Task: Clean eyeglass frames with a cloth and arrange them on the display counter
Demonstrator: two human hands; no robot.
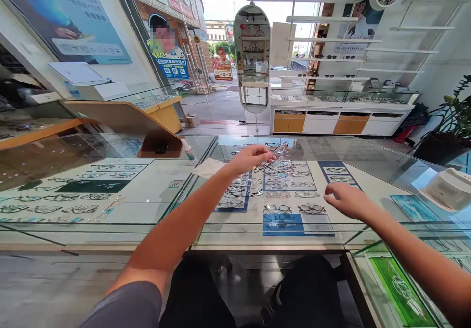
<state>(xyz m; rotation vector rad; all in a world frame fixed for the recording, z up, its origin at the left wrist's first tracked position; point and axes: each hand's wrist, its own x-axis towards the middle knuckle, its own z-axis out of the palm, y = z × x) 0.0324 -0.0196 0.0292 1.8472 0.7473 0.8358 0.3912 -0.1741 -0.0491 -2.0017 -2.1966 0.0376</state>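
Note:
Over the middle of the glass counter, my left hand [250,159] pinches a pair of eyeglasses [276,156] between thumb and fingers. The frame is thin, and its outline blends with the glasses behind it. Several rows of eyeglasses [290,174] show beneath and beyond that hand, some over blue-edged cards. To the right, my right hand [346,200] is low over the glass, fingers loosely bent and thumb apart, with nothing visible in it. Closest to it is a blue card with glasses [337,173]. A pale cloth [209,168] lies left of my left wrist.
A small bottle [188,149] stands beyond the cloth. More eyeglasses [84,209] fill the left case. A white device [447,188] sits at the right, near a potted plant [447,122]. An oval mirror [252,59] stands beyond the counter. My legs are below its front edge.

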